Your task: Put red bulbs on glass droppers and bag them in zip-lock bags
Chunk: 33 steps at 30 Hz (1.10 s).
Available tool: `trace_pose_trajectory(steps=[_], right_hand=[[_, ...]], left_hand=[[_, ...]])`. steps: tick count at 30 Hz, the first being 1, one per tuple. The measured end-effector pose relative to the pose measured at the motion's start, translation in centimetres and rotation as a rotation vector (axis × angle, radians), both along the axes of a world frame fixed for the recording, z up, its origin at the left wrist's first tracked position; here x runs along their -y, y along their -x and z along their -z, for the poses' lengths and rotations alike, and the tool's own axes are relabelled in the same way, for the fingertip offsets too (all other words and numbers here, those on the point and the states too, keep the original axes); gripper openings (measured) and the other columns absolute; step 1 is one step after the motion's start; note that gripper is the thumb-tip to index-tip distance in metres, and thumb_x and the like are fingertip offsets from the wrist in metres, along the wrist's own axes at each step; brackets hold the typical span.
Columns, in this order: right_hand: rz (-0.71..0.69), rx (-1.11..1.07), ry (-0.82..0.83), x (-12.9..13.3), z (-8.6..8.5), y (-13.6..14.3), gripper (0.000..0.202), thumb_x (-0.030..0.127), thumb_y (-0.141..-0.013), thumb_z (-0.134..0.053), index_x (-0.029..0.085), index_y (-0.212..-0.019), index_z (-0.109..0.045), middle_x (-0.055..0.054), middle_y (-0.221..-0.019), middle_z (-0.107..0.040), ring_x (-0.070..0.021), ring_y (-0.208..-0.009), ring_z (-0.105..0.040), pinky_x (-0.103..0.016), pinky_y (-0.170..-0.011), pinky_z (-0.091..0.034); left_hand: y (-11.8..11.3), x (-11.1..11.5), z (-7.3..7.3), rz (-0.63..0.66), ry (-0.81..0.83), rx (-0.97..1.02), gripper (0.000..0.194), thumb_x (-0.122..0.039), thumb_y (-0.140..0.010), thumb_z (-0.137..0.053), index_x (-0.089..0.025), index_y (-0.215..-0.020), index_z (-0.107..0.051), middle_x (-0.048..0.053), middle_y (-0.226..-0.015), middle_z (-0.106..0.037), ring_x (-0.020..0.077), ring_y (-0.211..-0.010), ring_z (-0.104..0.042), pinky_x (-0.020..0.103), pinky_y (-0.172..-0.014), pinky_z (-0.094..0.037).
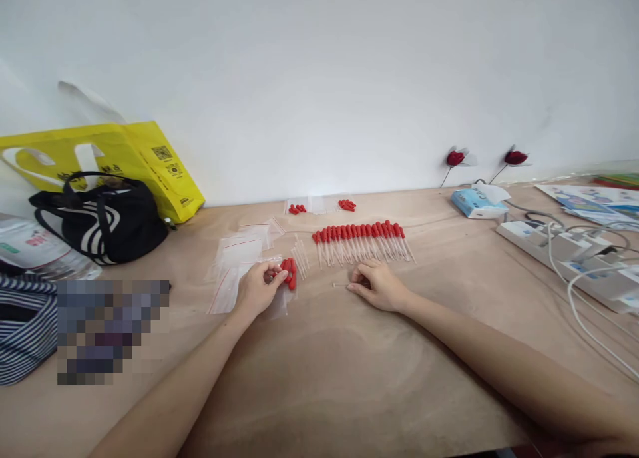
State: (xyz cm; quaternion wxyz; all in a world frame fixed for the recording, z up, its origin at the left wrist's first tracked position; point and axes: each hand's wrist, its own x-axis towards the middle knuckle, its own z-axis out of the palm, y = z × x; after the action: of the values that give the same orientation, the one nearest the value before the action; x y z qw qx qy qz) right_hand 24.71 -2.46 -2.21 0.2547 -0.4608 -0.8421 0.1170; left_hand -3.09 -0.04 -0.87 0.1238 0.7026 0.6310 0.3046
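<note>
My left hand [260,287] is at a small pile of red rubber bulbs [290,275] on clear zip bags [227,290]. Its thumb and forefinger are pinched at the edge of the pile, seemingly on one bulb. Between the fingers of my right hand [378,285] is a thin clear dropper tube [340,285], its flanged end pointing left, just above or on the table. Beyond both hands lies a row of droppers [360,241], red bulbs at the far end and clear tubes toward me. Several loose tubes [301,257] lie between the row and the pile.
Bags with more red bulbs [347,206] lie by the wall. On the left are a yellow bag [174,178], a black bag [130,225] and a large bottle [44,248]. A tissue pack [476,205], a power strip [564,255] and cables occupy the right.
</note>
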Motion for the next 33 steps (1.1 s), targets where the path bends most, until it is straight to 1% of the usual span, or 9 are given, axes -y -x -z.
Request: trace_pose_trajectory(steps=[4, 7, 12, 14, 17, 21, 25, 28, 33], right_hand=[[0.079, 0.029, -0.005, 0.1, 0.3, 0.3, 0.014, 0.030, -0.080, -0.051, 0.017, -0.074, -0.051, -0.003, -0.078, -0.058, -0.0156, -0.077, -0.049, -0.029, -0.069, -0.031], [0.104, 0.022, -0.015, 0.5, 0.3, 0.3, 0.014, 0.029, -0.083, -0.048, 0.017, -0.075, -0.051, -0.002, -0.077, -0.058, -0.0156, -0.077, -0.049, -0.030, -0.070, -0.030], [0.095, -0.026, -0.039, 0.9, 0.2, 0.1, 0.016, 0.030, -0.084, -0.045, 0.017, -0.075, -0.050, -0.001, -0.073, -0.058, -0.0146, -0.074, -0.049, -0.029, -0.071, -0.028], [0.091, -0.029, -0.049, 1.0, 0.2, 0.1, 0.017, 0.031, -0.084, -0.046, 0.018, -0.075, -0.050, -0.001, -0.072, -0.058, -0.0146, -0.073, -0.049, -0.030, -0.070, -0.028], [0.080, -0.019, -0.069, 1.0, 0.2, 0.1, 0.017, 0.031, -0.083, -0.047, 0.018, -0.074, -0.051, -0.001, -0.071, -0.058, -0.0149, -0.073, -0.049, -0.030, -0.070, -0.028], [0.088, -0.027, -0.111, 0.8, 0.5, -0.1, 0.014, 0.027, -0.084, -0.044, 0.018, -0.080, -0.054, -0.003, -0.077, -0.060, -0.0162, -0.077, -0.049, -0.030, -0.070, -0.029], [0.141, -0.033, -0.172, 0.7, 0.9, -0.4, 0.021, 0.021, -0.085, -0.039, 0.018, -0.097, -0.056, -0.006, -0.086, -0.060, -0.0181, -0.082, -0.049, -0.031, -0.070, -0.029], [0.118, -0.035, -0.180, 0.9, 0.8, -0.5, 0.021, 0.018, -0.085, -0.038, 0.019, -0.095, -0.057, -0.005, -0.084, -0.060, -0.0177, -0.081, -0.049, -0.031, -0.070, -0.029], [-0.001, -0.073, -0.176, 1.6, 0.2, -0.1, 0.019, 0.017, -0.085, -0.038, 0.017, -0.092, -0.056, -0.004, -0.085, -0.060, -0.0144, -0.078, -0.051, -0.030, -0.073, -0.029]], left_hand=[[-0.1, 0.2, -0.5, 0.038, -0.040, 0.084, 0.018, -0.034, -0.072, -0.053, -0.018, -0.072, -0.060, 0.002, -0.074, -0.062, 0.0160, -0.069, -0.057, 0.028, -0.067, -0.044], [-0.9, 0.8, -1.2, 0.112, -0.166, 0.147, 0.017, -0.033, -0.073, -0.053, -0.018, -0.072, -0.061, 0.002, -0.075, -0.061, 0.0151, -0.070, -0.057, 0.027, -0.068, -0.045], [-3.2, 2.7, -1.2, 0.433, -0.261, 0.038, 0.014, -0.026, -0.077, -0.054, -0.019, -0.088, -0.059, 0.002, -0.075, -0.058, 0.0135, -0.070, -0.056, 0.026, -0.067, -0.046], [-4.1, 3.3, -0.8, 0.555, -0.295, -0.027, 0.019, -0.023, -0.080, -0.051, -0.020, -0.099, -0.055, 0.002, -0.076, -0.058, 0.0135, -0.072, -0.057, 0.027, -0.070, -0.047], [-5.1, 3.6, 0.1, 0.649, -0.328, -0.044, 0.032, -0.021, -0.082, -0.050, -0.022, -0.114, -0.047, 0.000, -0.078, -0.060, 0.0138, -0.074, -0.058, 0.029, -0.074, -0.048], [-5.8, 3.3, 0.7, 0.665, -0.272, 0.016, 0.042, -0.023, -0.081, -0.054, -0.023, -0.121, -0.041, 0.002, -0.089, -0.060, 0.0138, -0.077, -0.059, 0.029, -0.075, -0.049], [-5.7, 3.0, 0.6, 0.624, -0.246, -0.012, 0.022, -0.024, -0.077, -0.059, -0.022, -0.099, -0.059, 0.007, -0.106, -0.052, 0.0177, -0.091, -0.055, 0.032, -0.079, -0.047], [-5.7, 3.0, 0.3, 0.598, -0.224, -0.082, 0.008, -0.023, -0.076, -0.059, -0.021, -0.081, -0.065, 0.006, -0.103, -0.053, 0.0199, -0.095, -0.052, 0.035, -0.081, -0.044], [-6.1, 3.6, -0.1, 0.509, -0.209, -0.149, 0.004, -0.022, -0.078, -0.057, -0.018, -0.077, -0.058, 0.003, -0.091, -0.060, 0.0198, -0.090, -0.053, 0.038, -0.081, -0.035]])
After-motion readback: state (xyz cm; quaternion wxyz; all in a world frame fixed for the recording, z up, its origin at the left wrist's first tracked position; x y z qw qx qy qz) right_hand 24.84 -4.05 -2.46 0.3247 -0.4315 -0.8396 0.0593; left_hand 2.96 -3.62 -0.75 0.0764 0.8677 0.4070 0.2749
